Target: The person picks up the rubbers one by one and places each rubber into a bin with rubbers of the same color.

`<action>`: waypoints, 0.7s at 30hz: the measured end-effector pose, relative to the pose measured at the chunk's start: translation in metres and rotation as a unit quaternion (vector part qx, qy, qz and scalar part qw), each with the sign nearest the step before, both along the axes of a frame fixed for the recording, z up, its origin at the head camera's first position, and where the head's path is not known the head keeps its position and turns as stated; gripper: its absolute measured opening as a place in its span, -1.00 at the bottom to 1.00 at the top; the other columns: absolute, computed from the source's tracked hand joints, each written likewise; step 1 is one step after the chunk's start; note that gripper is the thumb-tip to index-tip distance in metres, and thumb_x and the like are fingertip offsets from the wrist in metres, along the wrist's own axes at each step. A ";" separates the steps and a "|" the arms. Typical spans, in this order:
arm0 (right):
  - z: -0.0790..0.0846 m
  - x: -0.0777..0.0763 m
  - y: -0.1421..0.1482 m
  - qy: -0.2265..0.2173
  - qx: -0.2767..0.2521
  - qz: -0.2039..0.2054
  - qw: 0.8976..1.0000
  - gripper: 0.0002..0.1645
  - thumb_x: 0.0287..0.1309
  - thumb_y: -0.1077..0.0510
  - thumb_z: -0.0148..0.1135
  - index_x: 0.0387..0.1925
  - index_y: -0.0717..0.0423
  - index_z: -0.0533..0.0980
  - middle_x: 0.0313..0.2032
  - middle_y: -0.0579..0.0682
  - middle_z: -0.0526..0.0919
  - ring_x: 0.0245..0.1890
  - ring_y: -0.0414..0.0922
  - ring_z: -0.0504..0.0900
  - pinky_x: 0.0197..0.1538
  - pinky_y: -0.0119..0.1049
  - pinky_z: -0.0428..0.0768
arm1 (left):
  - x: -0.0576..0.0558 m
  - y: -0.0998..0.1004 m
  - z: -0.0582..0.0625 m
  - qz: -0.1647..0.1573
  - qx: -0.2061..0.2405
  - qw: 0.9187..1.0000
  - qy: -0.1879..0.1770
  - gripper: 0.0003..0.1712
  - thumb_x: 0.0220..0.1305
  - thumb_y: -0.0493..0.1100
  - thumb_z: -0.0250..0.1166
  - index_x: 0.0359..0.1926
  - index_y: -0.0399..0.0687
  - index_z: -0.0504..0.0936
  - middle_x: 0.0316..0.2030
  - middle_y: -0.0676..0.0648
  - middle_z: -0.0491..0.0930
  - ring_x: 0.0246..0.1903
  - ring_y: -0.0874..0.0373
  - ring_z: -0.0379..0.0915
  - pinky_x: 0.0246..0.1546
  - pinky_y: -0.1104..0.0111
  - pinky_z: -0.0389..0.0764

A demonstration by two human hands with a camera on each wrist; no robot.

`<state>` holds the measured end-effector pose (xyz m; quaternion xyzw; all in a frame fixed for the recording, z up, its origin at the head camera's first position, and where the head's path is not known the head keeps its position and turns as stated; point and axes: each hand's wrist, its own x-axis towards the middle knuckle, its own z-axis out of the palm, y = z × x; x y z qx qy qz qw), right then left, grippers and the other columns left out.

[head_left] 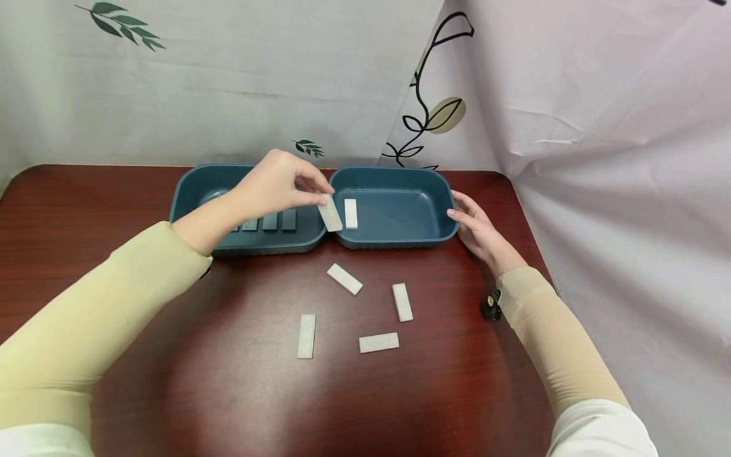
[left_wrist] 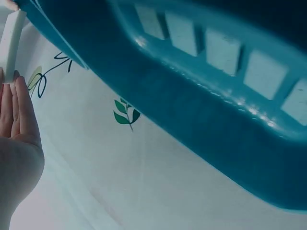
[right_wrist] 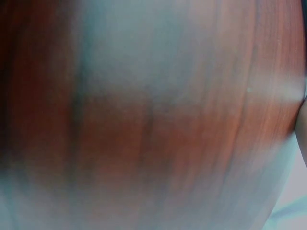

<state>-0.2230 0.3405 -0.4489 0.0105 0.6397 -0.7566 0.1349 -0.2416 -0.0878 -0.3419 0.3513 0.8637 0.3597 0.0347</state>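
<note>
Head view from above, forward-down; left wrist close at left tray [left_wrist: 168, 98], common to both; right wrist near tabletop [right_wrist: 192, 124].

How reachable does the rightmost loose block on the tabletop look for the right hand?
Probably yes: the right hand touches the right tray, but only bare tabletop shows between that hand and the block.

2 trays [head_left: 400, 216] are blue, blocks [head_left: 402, 302] off-white, table [head_left: 228, 381] reddish-brown wood-grain, backdrop [head_left: 257, 76] whitish with green leaf sprigs [head_left: 122, 20].
</note>
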 end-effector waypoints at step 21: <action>-0.001 -0.001 0.001 0.003 -0.004 0.000 1.000 -0.52 0.56 0.40 -0.04 0.31 -0.11 0.43 0.20 -0.19 0.56 0.13 -0.26 0.59 0.12 -0.49 0.60 | -0.053 0.058 -0.009 -0.027 -0.045 0.996 -0.068 -0.82 0.37 -0.28 0.48 -0.04 -0.20 0.85 -0.03 -0.18 0.84 0.00 -0.03 0.78 0.05 0.14 0.77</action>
